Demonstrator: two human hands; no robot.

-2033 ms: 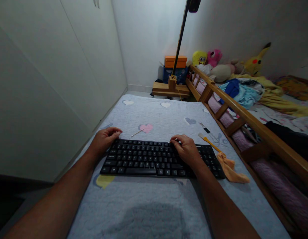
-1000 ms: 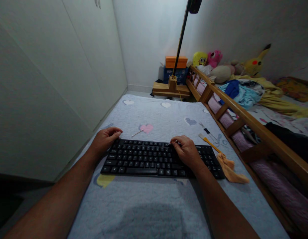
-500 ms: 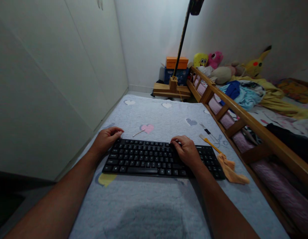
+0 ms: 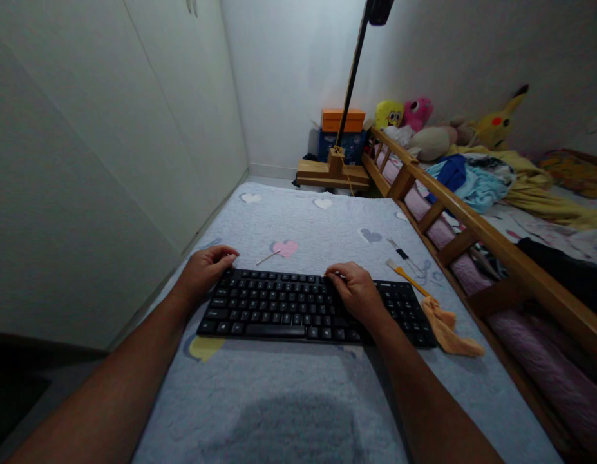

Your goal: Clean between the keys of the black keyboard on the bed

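Observation:
A black keyboard (image 4: 274, 309) lies flat across the bed in front of me. My left hand (image 4: 208, 267) rests at its far left corner, fingers curled and thumb tip against them; whether anything is between them I cannot make out. Over the right part of the keyboard, my right hand (image 4: 359, 290) has its thumb and fingers pinched at the top row of keys. What the pinch holds is too small to tell. A cotton swab (image 4: 268, 257) lies behind the keyboard, by a pink heart print.
Right of the keyboard lie a yellow-handled brush (image 4: 409, 278), tweezers-like metal tool (image 4: 402, 254) and an orange cloth (image 4: 447, 328). A wooden bed rail (image 4: 453, 203) runs along the right. Beyond stands a black pole on a wooden base (image 4: 331, 171). A white cabinet (image 4: 109, 161) is left.
My right hand has shifted slightly left along the top row of keys, fingers still pinched. My left hand stays at the keyboard's corner.

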